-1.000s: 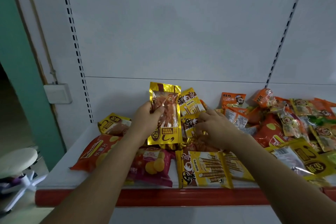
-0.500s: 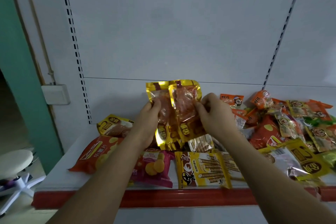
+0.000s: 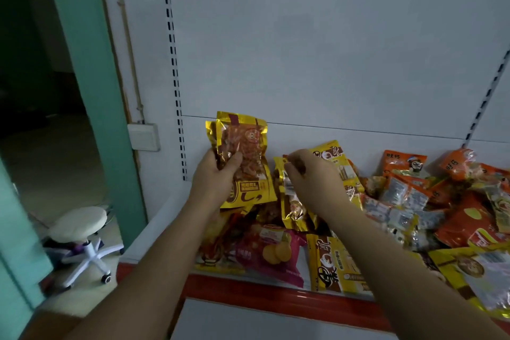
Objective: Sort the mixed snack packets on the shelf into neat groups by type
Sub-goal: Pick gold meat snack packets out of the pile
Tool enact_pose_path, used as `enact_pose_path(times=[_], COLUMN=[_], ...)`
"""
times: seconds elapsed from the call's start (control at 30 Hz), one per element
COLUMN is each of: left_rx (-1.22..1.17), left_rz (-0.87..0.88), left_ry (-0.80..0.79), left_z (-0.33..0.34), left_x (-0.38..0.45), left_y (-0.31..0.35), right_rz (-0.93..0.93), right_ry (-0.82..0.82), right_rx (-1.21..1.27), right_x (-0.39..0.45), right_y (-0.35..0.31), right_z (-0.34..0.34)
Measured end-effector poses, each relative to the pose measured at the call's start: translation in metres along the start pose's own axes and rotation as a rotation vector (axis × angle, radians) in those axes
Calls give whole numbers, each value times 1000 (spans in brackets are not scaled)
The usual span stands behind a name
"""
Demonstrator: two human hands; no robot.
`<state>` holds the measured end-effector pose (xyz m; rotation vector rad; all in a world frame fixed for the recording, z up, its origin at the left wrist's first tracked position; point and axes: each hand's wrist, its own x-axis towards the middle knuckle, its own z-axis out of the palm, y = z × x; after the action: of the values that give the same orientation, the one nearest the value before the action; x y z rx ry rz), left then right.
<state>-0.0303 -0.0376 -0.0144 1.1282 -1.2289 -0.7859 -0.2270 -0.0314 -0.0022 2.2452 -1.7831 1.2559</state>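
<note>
My left hand (image 3: 216,174) grips two gold packets of dried meat (image 3: 247,157), stacked one on the other and held upright above the shelf's left part. My right hand (image 3: 311,176) pinches the top of another gold packet (image 3: 292,201) that hangs tilted beside the first two. Under my hands lie a pink biscuit packet (image 3: 271,251) and a yellow packet of stick biscuits (image 3: 332,265). A mixed heap of orange packets (image 3: 405,165), red packets (image 3: 474,223) and yellow ones covers the right side.
The shelf has a red front edge (image 3: 276,295) and a white back panel (image 3: 331,63) with slotted uprights. A white switch box (image 3: 144,136) sits on the wall at left. A white stool on castors (image 3: 82,232) stands on the floor by a teal door frame (image 3: 91,77).
The second gold packet passed from my right hand into my left hand's stack. My right hand then dropped and took a third gold packet. The view swung to the left.
</note>
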Motion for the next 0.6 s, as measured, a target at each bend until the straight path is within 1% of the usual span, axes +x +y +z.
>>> enact_pose_path(times=[0.1,0.2,0.37,0.5,0.57,0.6], left_rx=[21,35,-35,-9,-1,0], left_rz=[3,-34,-136,-140,-160,-176], left_ry=[46,84,20,-24,-46,-59], left_z=[-36,-64,-87,-102,-110,-113], left_x=[6,13,29,39,44,46], left_y=[-7,-19,-36,-47,-53,-55], right_rz=[-51,-117,-175,-108,-51,-27], right_ry=[-99,-237,-402,-576,-647,-654], right_rx=[-35,-155,-431,-559,-554,-538], right_x=[14,26,39,47,51,53], right_y=[-3,-9,-24,-37,-44,-45], right_z=[19,35,68,95,103,106])
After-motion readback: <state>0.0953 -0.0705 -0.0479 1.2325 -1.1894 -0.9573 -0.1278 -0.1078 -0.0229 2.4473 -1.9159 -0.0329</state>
